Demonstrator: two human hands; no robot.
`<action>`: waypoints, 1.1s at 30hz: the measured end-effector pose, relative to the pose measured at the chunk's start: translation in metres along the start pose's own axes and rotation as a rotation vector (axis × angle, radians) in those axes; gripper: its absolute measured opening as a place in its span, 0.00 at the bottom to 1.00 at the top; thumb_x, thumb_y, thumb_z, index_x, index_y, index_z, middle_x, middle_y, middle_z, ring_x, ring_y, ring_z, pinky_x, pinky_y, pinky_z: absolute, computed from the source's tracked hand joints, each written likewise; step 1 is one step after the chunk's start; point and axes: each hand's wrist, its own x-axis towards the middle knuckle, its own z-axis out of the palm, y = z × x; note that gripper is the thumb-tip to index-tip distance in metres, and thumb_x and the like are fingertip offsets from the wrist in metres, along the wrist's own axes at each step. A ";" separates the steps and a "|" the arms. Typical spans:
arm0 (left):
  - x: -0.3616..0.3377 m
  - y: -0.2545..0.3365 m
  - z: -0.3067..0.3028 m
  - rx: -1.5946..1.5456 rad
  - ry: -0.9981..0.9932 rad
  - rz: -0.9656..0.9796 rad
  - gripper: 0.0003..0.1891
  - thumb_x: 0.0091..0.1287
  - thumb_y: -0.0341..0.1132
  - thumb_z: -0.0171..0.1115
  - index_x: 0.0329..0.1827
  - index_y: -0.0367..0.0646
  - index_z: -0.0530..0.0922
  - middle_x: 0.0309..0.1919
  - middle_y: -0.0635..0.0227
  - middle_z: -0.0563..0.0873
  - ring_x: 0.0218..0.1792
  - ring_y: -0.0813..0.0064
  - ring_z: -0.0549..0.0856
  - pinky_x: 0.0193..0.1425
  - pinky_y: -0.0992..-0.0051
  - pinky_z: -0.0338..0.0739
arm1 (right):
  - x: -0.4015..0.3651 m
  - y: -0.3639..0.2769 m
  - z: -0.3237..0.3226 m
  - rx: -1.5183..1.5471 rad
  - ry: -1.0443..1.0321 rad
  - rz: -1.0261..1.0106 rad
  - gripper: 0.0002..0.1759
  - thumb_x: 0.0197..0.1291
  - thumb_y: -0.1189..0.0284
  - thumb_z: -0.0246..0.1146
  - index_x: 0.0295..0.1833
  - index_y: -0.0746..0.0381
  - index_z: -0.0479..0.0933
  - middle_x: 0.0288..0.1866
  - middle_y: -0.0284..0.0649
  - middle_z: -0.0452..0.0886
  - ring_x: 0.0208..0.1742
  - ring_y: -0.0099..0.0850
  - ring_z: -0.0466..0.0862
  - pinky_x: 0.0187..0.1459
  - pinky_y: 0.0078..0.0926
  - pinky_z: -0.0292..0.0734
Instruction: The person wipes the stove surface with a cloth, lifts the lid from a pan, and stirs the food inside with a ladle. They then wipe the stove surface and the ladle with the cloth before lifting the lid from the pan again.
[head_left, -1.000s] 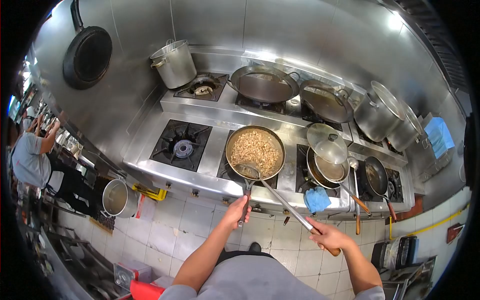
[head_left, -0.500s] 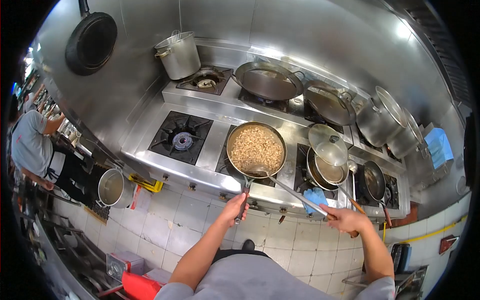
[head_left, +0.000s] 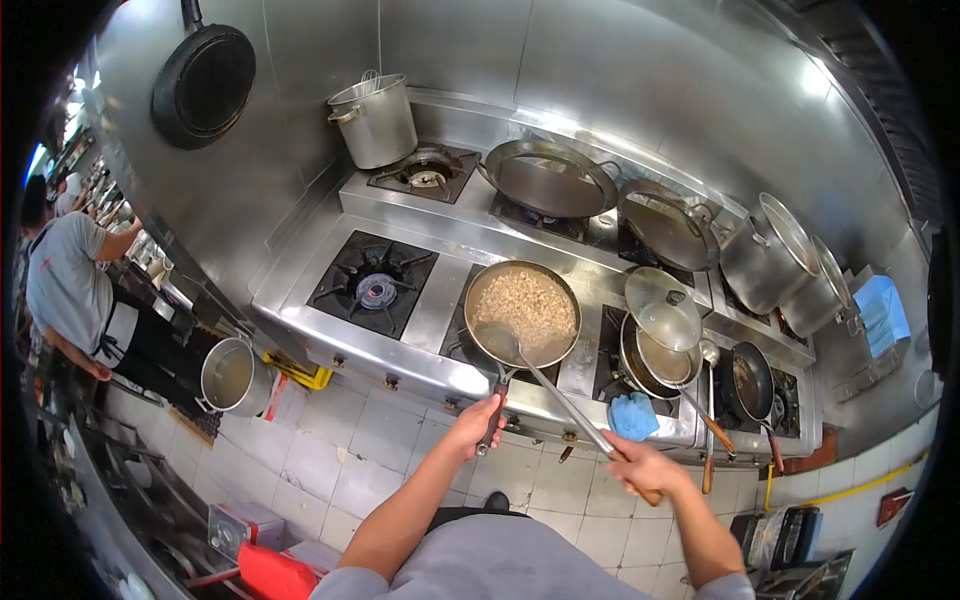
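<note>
A frying pan [head_left: 572, 346] sits on the front middle burner, its base covered with small, light-brown chopped pieces [head_left: 525, 300]. My left hand [head_left: 478, 428] is wrapped round the pan's dark handle, which points toward me. In my right hand [head_left: 645, 468] is the wooden end of a long metal ladle [head_left: 565, 400]. The ladle's round head [head_left: 497, 340] rests inside the pan at its near left side, among the pieces. A blue cloth [head_left: 633, 416] lies on the stove's front edge, just beyond my right hand.
Right of the pan are a pan with a glass lid [head_left: 662, 310], another ladle [head_left: 710, 352] and a small black frying pan [head_left: 748, 378]. Wide pans [head_left: 550, 180] and tall pots [head_left: 765, 260] stand behind. A stockpot [head_left: 232, 375] is at left, near another person [head_left: 75, 275].
My right hand has moved left and slightly down, and the ladle's head has shifted left in the pan. The pieces have gathered toward the far side. The whole view has shifted slightly.
</note>
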 end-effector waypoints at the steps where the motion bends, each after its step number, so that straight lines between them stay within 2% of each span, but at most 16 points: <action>1: -0.001 0.000 0.002 0.009 0.001 -0.002 0.15 0.69 0.51 0.47 0.45 0.49 0.69 0.23 0.73 0.73 0.15 0.81 0.71 0.15 0.79 0.68 | 0.017 0.013 0.014 0.002 0.003 -0.003 0.36 0.58 0.72 0.58 0.71 0.50 0.51 0.26 0.38 0.72 0.20 0.22 0.72 0.23 0.25 0.71; 3: 0.000 0.001 0.001 0.023 0.004 0.002 0.16 0.68 0.51 0.47 0.45 0.49 0.69 0.23 0.73 0.74 0.15 0.81 0.71 0.15 0.79 0.68 | 0.051 0.032 0.042 -0.221 0.343 -0.292 0.37 0.58 0.70 0.58 0.71 0.50 0.51 0.27 0.43 0.74 0.23 0.29 0.75 0.27 0.29 0.73; 7: 0.001 0.004 -0.002 0.016 -0.008 -0.013 0.17 0.68 0.51 0.48 0.46 0.48 0.69 0.23 0.72 0.74 0.15 0.81 0.72 0.15 0.78 0.69 | 0.045 0.007 0.058 -0.020 0.378 -0.177 0.37 0.56 0.73 0.58 0.71 0.52 0.52 0.31 0.38 0.77 0.18 0.25 0.73 0.22 0.27 0.71; 9: 0.001 0.003 -0.001 0.025 -0.005 -0.016 0.17 0.68 0.51 0.48 0.47 0.48 0.69 0.23 0.72 0.74 0.15 0.81 0.72 0.15 0.78 0.69 | 0.064 0.018 0.048 -0.135 0.574 -0.309 0.37 0.55 0.73 0.58 0.71 0.53 0.52 0.32 0.42 0.79 0.18 0.27 0.73 0.23 0.27 0.72; 11: 0.002 0.007 0.000 0.032 -0.006 -0.007 0.17 0.68 0.51 0.48 0.48 0.47 0.69 0.23 0.72 0.73 0.15 0.80 0.72 0.15 0.78 0.68 | 0.092 0.025 0.034 -0.198 0.626 -0.254 0.37 0.55 0.72 0.58 0.71 0.54 0.52 0.33 0.46 0.79 0.20 0.29 0.75 0.24 0.28 0.73; 13: 0.001 0.007 0.001 0.033 0.001 -0.018 0.17 0.69 0.51 0.47 0.47 0.47 0.69 0.23 0.72 0.73 0.15 0.80 0.72 0.15 0.79 0.68 | 0.113 0.016 0.023 -0.355 0.704 -0.418 0.37 0.55 0.71 0.58 0.70 0.55 0.53 0.34 0.50 0.80 0.26 0.36 0.78 0.32 0.31 0.75; 14: 0.002 0.008 0.002 0.027 0.010 -0.028 0.17 0.69 0.51 0.47 0.47 0.47 0.69 0.23 0.72 0.73 0.15 0.80 0.72 0.15 0.79 0.68 | 0.112 0.003 0.024 -0.147 0.542 -0.223 0.36 0.55 0.70 0.58 0.70 0.53 0.53 0.37 0.54 0.79 0.35 0.46 0.80 0.41 0.34 0.74; 15: 0.002 0.008 0.003 0.029 0.008 -0.029 0.17 0.69 0.51 0.47 0.47 0.47 0.69 0.23 0.72 0.73 0.15 0.80 0.72 0.15 0.79 0.68 | 0.108 -0.005 0.027 -0.145 0.545 -0.222 0.36 0.55 0.70 0.58 0.70 0.53 0.53 0.37 0.54 0.79 0.35 0.46 0.80 0.41 0.34 0.74; 17: 0.003 0.009 0.002 0.022 0.030 -0.026 0.20 0.68 0.51 0.48 0.52 0.44 0.68 0.23 0.72 0.73 0.13 0.81 0.71 0.14 0.79 0.68 | 0.104 -0.013 0.032 -0.422 0.438 -0.188 0.38 0.54 0.68 0.58 0.70 0.47 0.51 0.45 0.53 0.78 0.45 0.49 0.78 0.47 0.39 0.72; 19: 0.003 0.011 -0.001 0.005 0.019 -0.031 0.18 0.68 0.51 0.47 0.49 0.46 0.69 0.23 0.72 0.73 0.14 0.80 0.71 0.14 0.78 0.68 | 0.086 0.001 0.020 -0.462 0.454 -0.278 0.38 0.54 0.69 0.58 0.70 0.44 0.52 0.44 0.49 0.79 0.45 0.47 0.78 0.46 0.39 0.73; 21: 0.005 0.012 0.000 -0.021 0.001 -0.032 0.17 0.69 0.50 0.47 0.46 0.47 0.69 0.23 0.72 0.73 0.15 0.80 0.72 0.15 0.78 0.68 | 0.055 0.006 -0.005 -0.705 0.409 -0.343 0.37 0.52 0.71 0.58 0.69 0.41 0.55 0.40 0.47 0.80 0.42 0.46 0.79 0.44 0.39 0.73; 24: 0.002 0.013 0.002 -0.031 -0.010 -0.034 0.16 0.69 0.50 0.47 0.46 0.47 0.69 0.23 0.72 0.73 0.15 0.80 0.72 0.14 0.78 0.68 | 0.015 0.003 -0.022 -0.818 0.447 -0.319 0.37 0.52 0.73 0.56 0.69 0.45 0.56 0.38 0.47 0.80 0.40 0.46 0.79 0.42 0.41 0.73; 26: 0.000 0.008 0.004 0.016 0.024 -0.017 0.20 0.68 0.52 0.48 0.51 0.45 0.68 0.23 0.71 0.73 0.15 0.81 0.71 0.14 0.78 0.68 | 0.024 0.009 -0.019 -0.786 0.514 -0.294 0.36 0.53 0.72 0.56 0.69 0.48 0.55 0.37 0.48 0.80 0.40 0.46 0.79 0.42 0.41 0.73; 29: 0.005 0.002 0.007 0.005 0.028 0.011 0.19 0.68 0.52 0.48 0.49 0.46 0.68 0.22 0.71 0.73 0.14 0.81 0.71 0.14 0.78 0.68 | 0.068 0.040 -0.007 -0.747 0.618 -0.279 0.37 0.54 0.72 0.56 0.70 0.54 0.51 0.37 0.51 0.79 0.39 0.49 0.78 0.42 0.41 0.73; 31: 0.005 0.001 0.011 0.039 0.051 0.015 0.18 0.68 0.51 0.48 0.47 0.46 0.68 0.22 0.71 0.73 0.14 0.81 0.71 0.14 0.78 0.67 | 0.083 0.044 0.016 -0.557 0.500 -0.058 0.37 0.56 0.71 0.55 0.70 0.56 0.47 0.37 0.52 0.79 0.33 0.47 0.80 0.35 0.41 0.75; 33: 0.005 0.003 0.017 0.075 0.066 0.012 0.17 0.68 0.51 0.48 0.46 0.46 0.68 0.22 0.71 0.73 0.14 0.81 0.71 0.14 0.78 0.67 | 0.069 0.026 0.055 0.023 0.339 -0.013 0.33 0.58 0.72 0.54 0.68 0.57 0.49 0.32 0.45 0.77 0.23 0.37 0.78 0.24 0.35 0.74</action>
